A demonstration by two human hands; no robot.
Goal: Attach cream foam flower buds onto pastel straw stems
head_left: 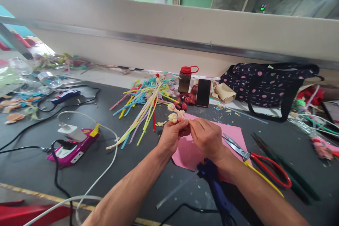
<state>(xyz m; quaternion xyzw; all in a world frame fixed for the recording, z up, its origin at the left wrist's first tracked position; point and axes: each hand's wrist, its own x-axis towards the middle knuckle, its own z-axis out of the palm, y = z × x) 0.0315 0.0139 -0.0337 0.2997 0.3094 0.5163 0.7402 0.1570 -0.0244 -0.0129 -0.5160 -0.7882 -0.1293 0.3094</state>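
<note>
One blue glue gun (pixel 218 194) lies close by, beside the right arm (pixel 254 187), with a clear stick (pixel 174 190) at its end. To the left, a purple power strip (pixel 75 150) sits on the dark surface (pixel 291 141) with plugs in it. To the right are scissors (pixel 247 155) with one red and one yellow handle, just beside dark green pliers (pixel 272 153). In the middle, the left hand (pixel 171 136) and right hand (pixel 208 139) meet above a pink sheet (pixel 185 153). The left grip is closed, pinching pale yellow flowers (pixel 173 117) that poke out past it. The right grip is pinched closed too, touching the left; I cannot tell what is inside it. Behind them is a pile of colored sticks (pixel 147 102). Farther back stand a phone (pixel 203 93) and a bottle (pixel 184 81) with a red lid, left of a dark spotted bag (pixel 265 84).
</note>
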